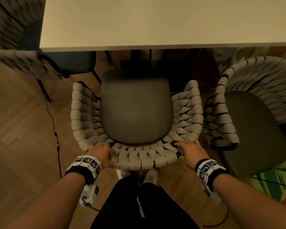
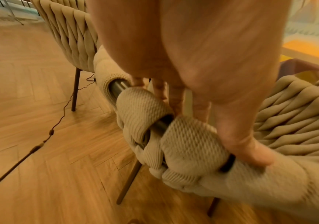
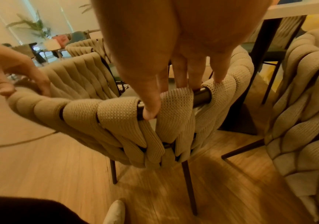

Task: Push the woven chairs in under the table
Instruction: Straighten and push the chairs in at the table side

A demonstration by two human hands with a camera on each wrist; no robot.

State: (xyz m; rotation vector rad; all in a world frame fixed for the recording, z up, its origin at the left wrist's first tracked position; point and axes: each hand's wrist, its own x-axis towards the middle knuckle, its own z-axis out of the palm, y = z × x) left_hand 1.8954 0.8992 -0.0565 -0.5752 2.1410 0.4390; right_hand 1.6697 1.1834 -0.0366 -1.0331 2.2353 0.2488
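A woven beige chair (image 1: 185,113) with a grey seat cushion (image 1: 135,109) stands in front of me, its seat front just short of the white table (image 1: 155,22) edge. My left hand (image 1: 102,154) grips the left part of its curved back rail, thumb behind and fingers over the front (image 2: 175,98). My right hand (image 1: 190,151) grips the right part of the rail (image 3: 200,94), thumb (image 3: 150,112) pressed on the dark metal tube. The woven straps (image 2: 189,144) wrap round that tube.
A second woven chair (image 1: 234,103) stands close on the right, turned at an angle, over a green patterned rug (image 1: 274,182). A third woven chair (image 1: 31,63) sits at the left by the table corner. A thin cable (image 1: 56,138) runs over the wooden floor. My feet (image 1: 151,176) are just behind the chair.
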